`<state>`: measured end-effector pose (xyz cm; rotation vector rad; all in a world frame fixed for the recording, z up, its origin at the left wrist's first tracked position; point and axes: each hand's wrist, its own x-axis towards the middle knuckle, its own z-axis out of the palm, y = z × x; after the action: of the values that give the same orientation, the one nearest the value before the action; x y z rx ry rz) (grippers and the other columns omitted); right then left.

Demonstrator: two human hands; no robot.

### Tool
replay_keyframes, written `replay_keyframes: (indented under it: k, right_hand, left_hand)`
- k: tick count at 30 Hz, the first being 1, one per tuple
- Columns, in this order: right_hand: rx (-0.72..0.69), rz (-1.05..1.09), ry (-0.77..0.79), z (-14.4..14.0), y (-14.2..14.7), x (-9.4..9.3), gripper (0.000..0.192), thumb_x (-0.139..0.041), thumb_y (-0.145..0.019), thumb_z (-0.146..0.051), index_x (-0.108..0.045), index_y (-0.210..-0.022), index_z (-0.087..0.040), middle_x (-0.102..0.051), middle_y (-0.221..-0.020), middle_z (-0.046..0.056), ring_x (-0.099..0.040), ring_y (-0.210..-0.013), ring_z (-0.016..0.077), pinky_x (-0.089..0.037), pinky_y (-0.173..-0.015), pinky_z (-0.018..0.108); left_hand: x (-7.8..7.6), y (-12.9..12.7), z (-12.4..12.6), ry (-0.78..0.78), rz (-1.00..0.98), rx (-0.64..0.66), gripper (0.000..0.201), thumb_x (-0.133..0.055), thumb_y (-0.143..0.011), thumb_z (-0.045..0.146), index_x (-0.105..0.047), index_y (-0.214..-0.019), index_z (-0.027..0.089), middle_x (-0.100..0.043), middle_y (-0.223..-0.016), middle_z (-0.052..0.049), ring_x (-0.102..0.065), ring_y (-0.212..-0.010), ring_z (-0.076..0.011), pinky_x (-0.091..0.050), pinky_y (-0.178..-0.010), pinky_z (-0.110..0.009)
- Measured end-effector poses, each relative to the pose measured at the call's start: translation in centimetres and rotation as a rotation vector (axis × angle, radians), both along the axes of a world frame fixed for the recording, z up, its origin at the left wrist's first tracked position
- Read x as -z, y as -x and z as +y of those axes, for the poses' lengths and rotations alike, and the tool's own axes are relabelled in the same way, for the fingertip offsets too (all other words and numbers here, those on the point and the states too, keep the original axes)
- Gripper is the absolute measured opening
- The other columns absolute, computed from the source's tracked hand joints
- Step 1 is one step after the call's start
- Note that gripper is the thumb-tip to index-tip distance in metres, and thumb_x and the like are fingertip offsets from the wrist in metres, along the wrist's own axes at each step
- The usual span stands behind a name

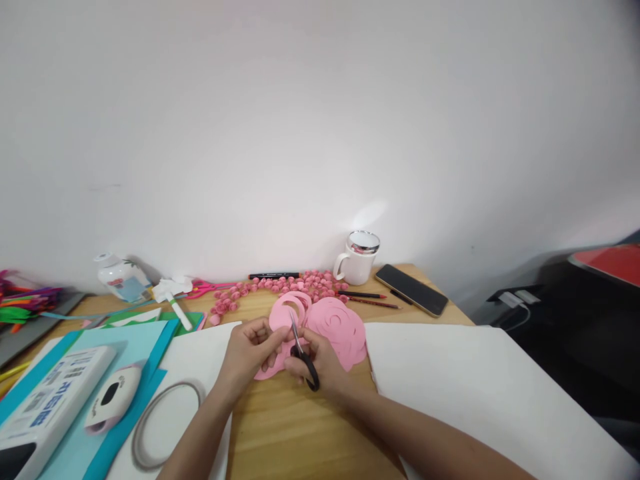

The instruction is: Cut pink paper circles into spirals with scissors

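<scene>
Person at a wooden desk, both bare hands working in front of the white mug and left of it. Left hand: thumb and forefinger pinching the pink paper ring, other fingers curled in; can't tell how much paper sits between the fingertips. Right hand: closed around the scissors, black handles in the grip, blades pointing away from the person at the ring; can't tell if the blades are parted. Ring sits in front of the mug, to its left; pile of pink paper pieces with curving cut lines lies nearer the mug, in front and slightly left. Rolled pink paper balls start just beside the mug and trail off left in a loose line. Black marker left of the mug, near the wall. Two pencils just in front of the mug, smartphone right of it. White sheet in front of the mug and to the right. Well left of the mug: white bottle tilted over, pink-handled scissors. Left and much nearer the person than the mug: light blue paper, white box, white-and-pink handheld gadget, roll of tape
</scene>
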<state>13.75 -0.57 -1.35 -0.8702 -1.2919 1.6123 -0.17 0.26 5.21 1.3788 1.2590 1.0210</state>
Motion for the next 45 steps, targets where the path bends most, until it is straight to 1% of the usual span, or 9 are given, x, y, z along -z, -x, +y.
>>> replay_keyframes:
  k: [10, 14, 20, 25, 29, 33, 36, 41, 45]
  right_hand:
    - [0.003, -0.001, -0.001, 0.1, -0.1, 0.0, 0.04, -0.067, -0.067, -0.032, -0.053, -0.101, -0.017, -0.05, -0.046, -0.009, -0.041, -0.035, 0.0062, -0.027, -0.036, 0.016]
    - [0.029, -0.016, 0.019, 0.0, 0.1, 0.1, 0.035, -0.068, -0.066, -0.031, -0.055, -0.095, -0.016, -0.05, -0.044, -0.009, -0.041, -0.034, 0.0063, -0.027, -0.034, 0.016]
    - [0.05, -0.03, 0.085, -0.2, 0.2, -0.5, 0.028, -0.07, -0.064, -0.032, -0.055, -0.081, -0.016, -0.05, -0.043, -0.008, -0.041, -0.033, 0.0063, -0.027, -0.034, 0.017]
    - [0.023, -0.039, 0.058, -0.3, 0.1, -0.9, 0.03, -0.071, -0.062, -0.035, -0.054, -0.079, -0.016, -0.049, -0.042, -0.008, -0.041, -0.033, 0.0071, -0.026, -0.034, 0.017]
    - [-0.017, -0.014, 0.037, -0.4, 0.1, -0.8, 0.033, -0.073, -0.061, -0.036, -0.054, -0.079, -0.017, -0.05, -0.045, -0.008, -0.042, -0.035, 0.0075, -0.028, -0.035, 0.018]
    - [0.003, 0.041, -0.026, -0.2, 0.1, -0.6, 0.033, -0.074, -0.06, -0.034, -0.054, -0.079, -0.017, -0.05, -0.051, -0.007, -0.045, -0.045, 0.0088, -0.032, -0.042, 0.019]
    - [0.01, 0.076, -0.078, 0.0, 0.3, -0.5, 0.033, -0.075, -0.059, -0.034, -0.054, -0.079, -0.017, -0.05, -0.056, -0.005, -0.045, -0.051, 0.0095, -0.034, -0.046, 0.02]
    - [0.03, 0.033, -0.065, 0.1, 0.3, -0.3, 0.032, -0.074, -0.06, -0.033, -0.053, -0.078, -0.018, -0.049, -0.055, -0.006, -0.039, -0.046, 0.007, -0.029, -0.042, 0.019]
    - [0.041, -0.019, -0.045, 0.0, 0.1, -0.4, 0.029, -0.072, -0.062, -0.033, -0.053, -0.078, -0.017, -0.048, -0.051, -0.007, -0.04, -0.042, 0.0064, -0.029, -0.04, 0.018]
  left_hand:
    - [-0.2, 0.2, 0.1, -0.005, -0.035, -0.029, 0.033, -0.069, -0.065, 0.039, -0.049, -0.051, 0.016, -0.047, -0.035, 0.006, -0.037, -0.029, -0.0051, -0.027, -0.033, -0.016]
    - [-0.1, 0.3, 0.1, -0.027, -0.072, -0.064, 0.03, -0.068, -0.066, 0.036, -0.05, -0.053, 0.016, -0.047, -0.035, 0.007, -0.037, -0.029, -0.0049, -0.027, -0.033, -0.016]
    - [0.3, 0.4, 0.3, -0.115, -0.151, -0.138, 0.02, -0.067, -0.07, 0.029, -0.055, -0.06, 0.016, -0.05, -0.04, 0.006, -0.039, -0.032, -0.0051, -0.03, -0.034, -0.016]
    - [0.1, -0.1, -0.1, -0.093, -0.036, -0.081, 0.024, -0.067, -0.068, 0.029, -0.054, -0.054, 0.016, -0.048, -0.035, 0.006, -0.039, -0.03, -0.0054, -0.03, -0.034, -0.016]
    - [0.1, -0.5, -0.4, -0.105, -0.022, -0.095, 0.028, -0.064, -0.071, 0.03, -0.052, -0.05, 0.016, -0.048, -0.034, 0.005, -0.039, -0.03, -0.0054, -0.031, -0.035, -0.016]
    - [0.3, -0.7, -0.5, -0.09, -0.003, -0.074, 0.029, -0.065, -0.07, 0.031, -0.052, -0.05, 0.015, -0.048, -0.034, 0.006, -0.04, -0.03, -0.0051, -0.03, -0.035, -0.016]
    - [0.5, -0.7, -0.5, -0.082, 0.008, -0.054, 0.029, -0.065, -0.071, 0.032, -0.051, -0.05, 0.016, -0.048, -0.033, 0.006, -0.04, -0.03, -0.0053, -0.03, -0.034, -0.016]
    - [0.7, -0.5, -0.4, -0.086, 0.003, -0.051, 0.029, -0.065, -0.071, 0.033, -0.051, -0.051, 0.016, -0.049, -0.034, 0.006, -0.041, -0.03, -0.0058, -0.03, -0.035, -0.016]
    - [0.5, -0.4, -0.3, -0.077, -0.001, -0.054, 0.029, -0.066, -0.069, 0.032, -0.052, -0.051, 0.016, -0.049, -0.034, 0.006, -0.04, -0.03, -0.0057, -0.029, -0.034, -0.016]
